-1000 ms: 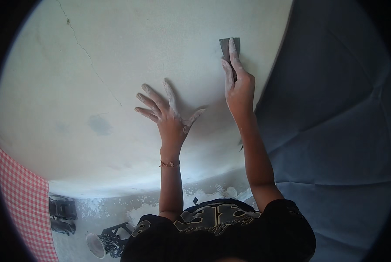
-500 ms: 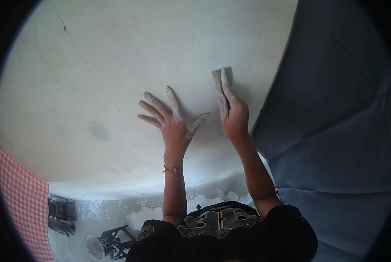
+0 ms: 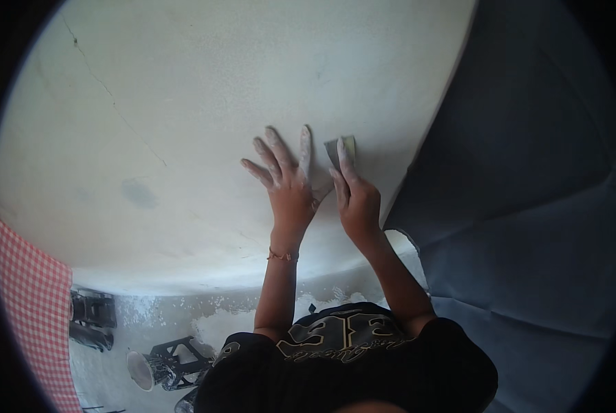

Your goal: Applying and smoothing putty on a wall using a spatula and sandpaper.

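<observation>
My left hand (image 3: 293, 193) rests with spread fingers against the pale, off-white wall (image 3: 204, 138), and white powder coats its fingers. Just to the right, my right hand (image 3: 360, 203) grips a putty knife (image 3: 331, 151) with a grey-green blade that widens away from the hand. The index finger lies along the blade, which is up against the wall. Its handle is hidden inside my hand. My left thumb reaches close to the right hand's fingers.
A thin crack (image 3: 110, 91) and a greyish patch (image 3: 138, 193) mark the wall at left. Dark grey sheeting (image 3: 528, 206) hangs at right. A red-and-white checked cloth (image 3: 33, 303) hangs at lower left. Near the white-spattered floor are a pale bucket (image 3: 141, 372) and a black stool (image 3: 184, 358).
The putty knife and my right hand have come down the wall and slightly left. My left hand has shifted right and a little up, closing the gap between the hands.
</observation>
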`<action>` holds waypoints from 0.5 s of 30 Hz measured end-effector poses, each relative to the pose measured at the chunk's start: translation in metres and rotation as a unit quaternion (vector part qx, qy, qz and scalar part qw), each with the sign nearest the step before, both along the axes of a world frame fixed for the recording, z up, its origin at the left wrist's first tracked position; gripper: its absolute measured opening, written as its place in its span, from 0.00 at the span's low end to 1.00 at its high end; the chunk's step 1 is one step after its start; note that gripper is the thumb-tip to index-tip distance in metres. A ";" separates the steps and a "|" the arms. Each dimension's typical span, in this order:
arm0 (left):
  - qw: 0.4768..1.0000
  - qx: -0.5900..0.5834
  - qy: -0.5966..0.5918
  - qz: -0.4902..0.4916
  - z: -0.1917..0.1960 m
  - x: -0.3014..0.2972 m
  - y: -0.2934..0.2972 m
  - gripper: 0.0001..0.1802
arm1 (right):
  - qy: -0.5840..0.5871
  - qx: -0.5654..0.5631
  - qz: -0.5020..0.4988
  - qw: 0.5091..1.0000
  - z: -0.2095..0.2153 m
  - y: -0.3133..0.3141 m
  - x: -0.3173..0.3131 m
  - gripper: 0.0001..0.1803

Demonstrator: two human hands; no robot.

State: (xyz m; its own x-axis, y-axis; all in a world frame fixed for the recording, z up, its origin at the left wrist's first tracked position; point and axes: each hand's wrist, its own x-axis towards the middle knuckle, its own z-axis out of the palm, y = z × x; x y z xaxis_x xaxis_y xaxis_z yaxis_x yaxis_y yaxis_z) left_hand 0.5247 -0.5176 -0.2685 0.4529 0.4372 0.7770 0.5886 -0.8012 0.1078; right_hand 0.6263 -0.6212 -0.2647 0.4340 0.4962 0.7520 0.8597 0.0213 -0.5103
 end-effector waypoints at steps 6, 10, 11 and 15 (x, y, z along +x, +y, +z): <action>0.996 0.030 0.054 0.068 0.093 0.001 -0.025 0.69 | -0.043 0.087 0.035 0.995 0.104 -0.020 0.018 0.29; 0.993 0.029 -0.111 -0.009 0.117 0.000 -0.037 0.66 | -0.038 0.157 0.032 0.986 0.126 -0.034 0.024 0.30; 0.995 0.041 -0.092 0.012 0.116 0.001 -0.040 0.69 | -0.038 0.159 0.030 0.986 0.109 -0.038 0.026 0.30; 0.996 0.061 -0.002 0.063 0.095 0.006 -0.027 0.71 | -0.054 0.115 0.019 0.992 0.064 -0.037 0.026 0.30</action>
State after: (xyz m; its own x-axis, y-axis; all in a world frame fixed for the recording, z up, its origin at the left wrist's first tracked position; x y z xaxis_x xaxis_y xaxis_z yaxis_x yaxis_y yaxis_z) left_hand 0.5306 -0.5451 -0.1739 0.3966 0.3934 0.8294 0.6851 -0.7282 0.0178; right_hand 0.6524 -0.6579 -0.2009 0.3293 0.3215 0.8878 0.9053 0.1596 -0.3935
